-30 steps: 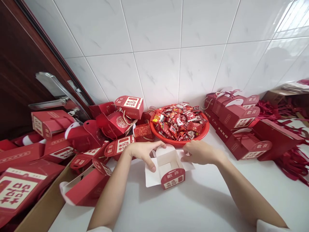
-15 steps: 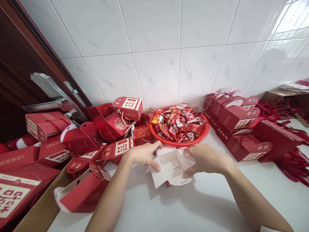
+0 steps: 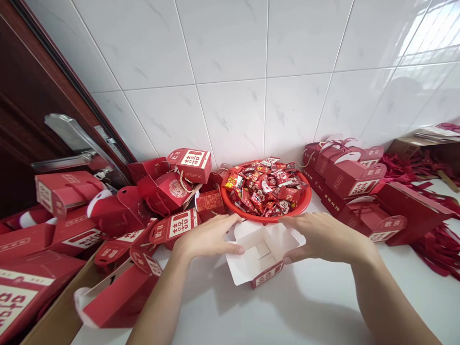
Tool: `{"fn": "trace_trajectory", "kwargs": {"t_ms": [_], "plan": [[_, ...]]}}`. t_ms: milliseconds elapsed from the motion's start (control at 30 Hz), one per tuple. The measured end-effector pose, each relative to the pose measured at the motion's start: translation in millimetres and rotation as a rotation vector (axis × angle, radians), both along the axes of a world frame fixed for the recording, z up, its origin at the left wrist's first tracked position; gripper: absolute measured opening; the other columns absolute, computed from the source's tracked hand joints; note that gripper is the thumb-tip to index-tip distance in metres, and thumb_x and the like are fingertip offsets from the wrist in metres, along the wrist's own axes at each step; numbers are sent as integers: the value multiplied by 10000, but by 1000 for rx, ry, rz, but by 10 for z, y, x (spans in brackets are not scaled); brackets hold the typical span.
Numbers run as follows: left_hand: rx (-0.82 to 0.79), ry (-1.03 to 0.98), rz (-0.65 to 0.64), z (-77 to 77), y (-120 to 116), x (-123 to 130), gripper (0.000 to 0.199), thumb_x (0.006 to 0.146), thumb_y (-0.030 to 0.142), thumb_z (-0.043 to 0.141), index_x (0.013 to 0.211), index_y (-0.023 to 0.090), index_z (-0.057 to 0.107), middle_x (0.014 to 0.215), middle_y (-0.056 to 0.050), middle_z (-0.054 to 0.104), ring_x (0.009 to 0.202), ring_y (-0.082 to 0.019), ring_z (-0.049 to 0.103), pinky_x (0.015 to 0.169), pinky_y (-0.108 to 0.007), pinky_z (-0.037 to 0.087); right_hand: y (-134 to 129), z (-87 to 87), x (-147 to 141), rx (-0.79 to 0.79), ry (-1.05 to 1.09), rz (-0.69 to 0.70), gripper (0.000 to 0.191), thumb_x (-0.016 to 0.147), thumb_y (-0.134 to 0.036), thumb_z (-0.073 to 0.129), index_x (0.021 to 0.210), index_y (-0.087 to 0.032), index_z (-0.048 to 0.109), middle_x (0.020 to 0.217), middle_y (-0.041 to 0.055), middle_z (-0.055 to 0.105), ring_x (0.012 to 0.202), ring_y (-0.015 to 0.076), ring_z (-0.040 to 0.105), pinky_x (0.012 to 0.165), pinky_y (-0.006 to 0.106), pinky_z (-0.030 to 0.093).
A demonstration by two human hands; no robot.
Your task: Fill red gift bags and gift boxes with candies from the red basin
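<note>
A small red box with a white inside stands with its flaps spread, its bottom visible and nothing in it. My left hand is at its left side, thumb over the left flap and fingers behind. At the right side my right hand has its thumb and fingers around the right flap. Both hands hold the box by these flaps. Just behind it is a round red tray heaped with red-wrapped candies.
Many red gift boxes crowd the left, some in a carton. More boxes are stacked at the right beside red ribbons. A tiled wall rises behind; a door handle is at the left.
The front flap has swung up and away, so the box's red printed front now shows. My right hand has shifted right with the right flap, opening it outward.
</note>
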State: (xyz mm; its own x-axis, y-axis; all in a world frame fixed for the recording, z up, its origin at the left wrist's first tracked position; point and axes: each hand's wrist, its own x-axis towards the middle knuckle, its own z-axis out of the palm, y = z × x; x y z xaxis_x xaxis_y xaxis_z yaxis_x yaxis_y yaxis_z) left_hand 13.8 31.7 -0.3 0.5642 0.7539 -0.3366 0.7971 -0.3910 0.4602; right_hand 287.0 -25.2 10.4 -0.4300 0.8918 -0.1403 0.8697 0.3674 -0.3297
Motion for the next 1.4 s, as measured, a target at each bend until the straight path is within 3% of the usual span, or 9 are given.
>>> {"fn": "trace_trajectory", "kwargs": {"t_ms": [133,267,500,633,933,1167,1300,1400], "plan": [[144,-76,16,54,-61,-24,525,866,570,627,1299,277,587,1380,-68,605,1270,-338,541,1044,-395,433,31,22,155,51,-58,-79,575,823,-620,670,1262,-250,648,1019,109,749,937,329,697,758,370,486],[229,-138,14,13,-19,30,464,917,528,585,1281,242,611,1373,-81,603,1268,-315,551,1076,-400,427,111,44,277,103,-86,-158,573,872,-541,645,1353,-234,597,1065,122,744,937,308,703,747,351,481],[334,-326,-41,-188,206,155,387,960,459,544,1258,229,634,1381,-74,582,1314,-274,528,1145,-385,394,420,-16,340,152,101,-212,321,898,-444,612,1133,-242,698,992,62,757,842,231,688,729,299,465],[308,-322,-49,-284,281,155,367,952,415,557,1246,211,639,1328,-86,607,1241,-268,579,1108,-392,434,651,-137,275,146,233,-206,214,900,-372,596,944,-195,709,920,54,751,816,202,663,710,282,444],[249,-334,-14,-382,369,221,347,897,367,614,1195,203,677,1295,-83,607,1184,-259,608,1070,-363,465,1123,-536,-39,39,357,-8,138,818,-267,677,902,-164,710,856,33,720,791,191,631,699,267,416],[198,-254,15,-388,533,369,463,920,553,545,1209,219,684,1218,-98,626,1154,-281,604,1031,-395,472,1205,-657,-173,111,348,-74,167,850,-307,700,779,-171,633,753,-6,638,694,144,540,651,253,348],[238,-167,-57,-379,715,494,378,909,517,555,988,193,732,1069,-108,686,1035,-287,632,907,-381,497,1194,-666,-182,116,298,-97,200,844,-316,708,759,-186,583,746,-19,606,682,134,506,629,249,316],[160,-224,-95,-385,858,545,349,889,496,590,879,178,734,938,-82,744,892,-249,669,796,-327,499,1186,-666,-188,114,267,-114,181,854,-301,685,769,-192,568,761,-15,610,683,135,504,619,250,300]]}}
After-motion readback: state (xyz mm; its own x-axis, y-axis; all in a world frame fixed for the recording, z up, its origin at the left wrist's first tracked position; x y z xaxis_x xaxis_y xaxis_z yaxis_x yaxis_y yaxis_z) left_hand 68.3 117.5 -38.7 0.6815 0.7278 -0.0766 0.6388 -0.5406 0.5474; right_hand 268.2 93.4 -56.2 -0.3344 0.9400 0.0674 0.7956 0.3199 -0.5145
